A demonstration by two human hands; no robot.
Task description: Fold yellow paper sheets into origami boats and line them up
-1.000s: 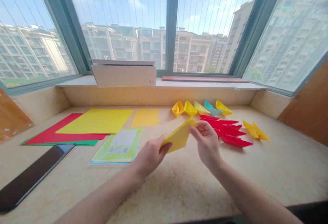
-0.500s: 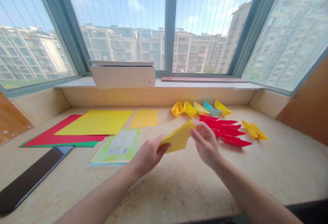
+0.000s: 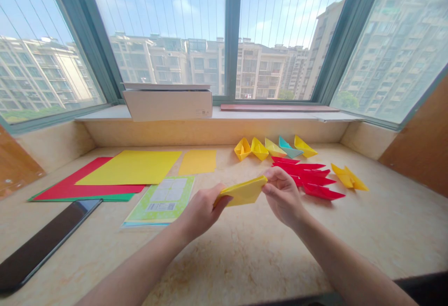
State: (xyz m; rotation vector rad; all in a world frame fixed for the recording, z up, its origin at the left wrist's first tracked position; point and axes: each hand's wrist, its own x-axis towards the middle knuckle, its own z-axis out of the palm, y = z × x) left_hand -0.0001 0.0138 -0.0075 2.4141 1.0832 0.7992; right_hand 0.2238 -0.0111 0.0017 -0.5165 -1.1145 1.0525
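Between my hands, above the stone counter, is a folded piece of yellow paper [image 3: 244,192] made of several layers. My left hand [image 3: 204,209] grips its left end, thumb in front and fingers behind. At the other end, my right hand [image 3: 284,197] pinches the upper right corner between thumb and curled fingers. Just beyond my right hand lie several red paper boats [image 3: 312,177] bunched together. Behind them stands a row of small folded boats, among them a yellow boat [image 3: 259,149] and a teal boat [image 3: 290,148].
At the left, a large yellow sheet [image 3: 129,167] overlaps a red sheet [image 3: 66,185]. A packet of paper [image 3: 161,201] lies left of my hands, and a phone [image 3: 45,245] nearer. A yellow folded shape [image 3: 348,177] sits at right. A white box [image 3: 168,104] rests on the sill.
The yellow paper has tilted flatter, so its upper folded edge shows more. Its right corner and my right hand's fingertips have dipped slightly. My left hand keeps its hold.
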